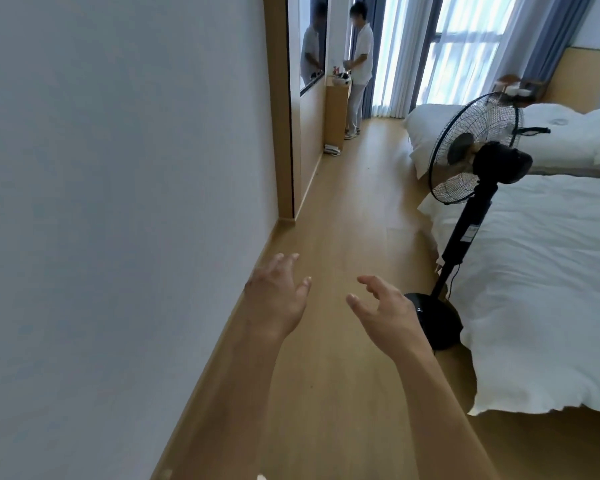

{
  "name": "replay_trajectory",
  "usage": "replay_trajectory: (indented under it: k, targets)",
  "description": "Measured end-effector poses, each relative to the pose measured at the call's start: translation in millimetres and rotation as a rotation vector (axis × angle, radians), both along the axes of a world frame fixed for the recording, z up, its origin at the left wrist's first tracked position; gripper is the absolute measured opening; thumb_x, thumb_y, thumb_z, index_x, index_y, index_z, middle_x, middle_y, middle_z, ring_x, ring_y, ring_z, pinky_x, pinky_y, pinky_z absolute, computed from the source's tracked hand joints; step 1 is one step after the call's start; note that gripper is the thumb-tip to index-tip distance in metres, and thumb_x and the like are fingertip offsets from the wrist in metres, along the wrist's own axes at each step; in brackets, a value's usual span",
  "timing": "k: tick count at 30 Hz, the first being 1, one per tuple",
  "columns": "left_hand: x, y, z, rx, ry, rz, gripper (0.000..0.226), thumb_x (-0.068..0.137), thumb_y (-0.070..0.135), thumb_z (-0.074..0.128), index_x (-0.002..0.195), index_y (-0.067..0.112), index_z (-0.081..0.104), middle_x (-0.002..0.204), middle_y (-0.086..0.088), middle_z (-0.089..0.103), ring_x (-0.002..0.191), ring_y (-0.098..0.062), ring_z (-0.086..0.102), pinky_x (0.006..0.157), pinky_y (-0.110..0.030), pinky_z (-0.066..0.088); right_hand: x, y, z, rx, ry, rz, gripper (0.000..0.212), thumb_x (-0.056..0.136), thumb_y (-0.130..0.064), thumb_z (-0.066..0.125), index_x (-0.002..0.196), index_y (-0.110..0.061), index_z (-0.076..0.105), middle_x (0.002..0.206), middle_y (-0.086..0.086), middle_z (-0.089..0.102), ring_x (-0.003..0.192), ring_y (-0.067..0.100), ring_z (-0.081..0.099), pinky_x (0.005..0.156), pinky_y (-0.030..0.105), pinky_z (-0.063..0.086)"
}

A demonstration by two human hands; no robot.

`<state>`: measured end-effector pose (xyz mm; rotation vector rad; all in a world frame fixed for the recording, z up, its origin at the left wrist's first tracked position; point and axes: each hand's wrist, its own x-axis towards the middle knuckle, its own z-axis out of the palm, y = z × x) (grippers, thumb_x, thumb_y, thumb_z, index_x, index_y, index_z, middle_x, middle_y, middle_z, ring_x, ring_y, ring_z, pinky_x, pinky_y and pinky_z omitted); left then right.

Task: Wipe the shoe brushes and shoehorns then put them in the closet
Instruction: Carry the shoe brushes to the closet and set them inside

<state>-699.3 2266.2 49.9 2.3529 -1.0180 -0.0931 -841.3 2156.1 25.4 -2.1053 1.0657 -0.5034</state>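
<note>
Right now my left hand point(278, 299) and right hand point(383, 306) hang spread and empty over the floor point(343, 209), so I should first find the brushes, unseen from where I stand.

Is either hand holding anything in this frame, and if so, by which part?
Nothing is held. The left hand and the right hand are both empty, fingers loosely spread above the wooden floor.

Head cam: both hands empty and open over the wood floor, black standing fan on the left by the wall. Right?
Not quite. The head view shows the black standing fan on the right, beside the bed, not by the wall. The rest holds: left hand and right hand are open and empty over the wood floor.
</note>
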Motion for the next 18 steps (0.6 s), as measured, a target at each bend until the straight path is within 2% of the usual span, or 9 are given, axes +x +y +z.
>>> replay_trajectory:
  k: [4,7,18]
  targets:
    - [41.1,-65.5,-21.8,-0.002,0.058,-0.041,0.051,0.097,0.039,0.052,0.144,0.024,0.043,0.151,-0.002,0.042,0.137,-0.022,0.039,0.112,-0.04,0.034,34.3,-55.1,-14.2,-0.006,0.041,-0.045,0.041,0.095,-0.042,0.061,0.134,-0.029,0.056,0.136,0.0,0.057,0.128,0.015,0.051,0.093,0.025,0.036]
    - [77.8,-120.6,-28.5,-0.047,0.079,-0.092,0.048,0.098,0.039,0.051,0.143,0.024,0.045,0.15,-0.001,0.043,0.136,-0.021,0.04,0.111,-0.039,0.035,67.1,-99.8,-18.9,-0.029,0.067,-0.084,0.043,0.096,-0.044,0.059,0.136,-0.029,0.054,0.137,-0.001,0.056,0.128,0.015,0.05,0.095,0.027,0.037]
    - [239.9,-315.1,7.5,-0.134,0.055,-0.266,0.046,0.099,0.037,0.049,0.143,0.025,0.045,0.15,0.001,0.043,0.137,-0.017,0.038,0.113,-0.036,0.033,230.8,-263.6,10.0,-0.085,0.066,-0.172,0.044,0.096,-0.041,0.059,0.137,-0.027,0.053,0.138,0.0,0.056,0.129,0.016,0.049,0.101,0.027,0.036]
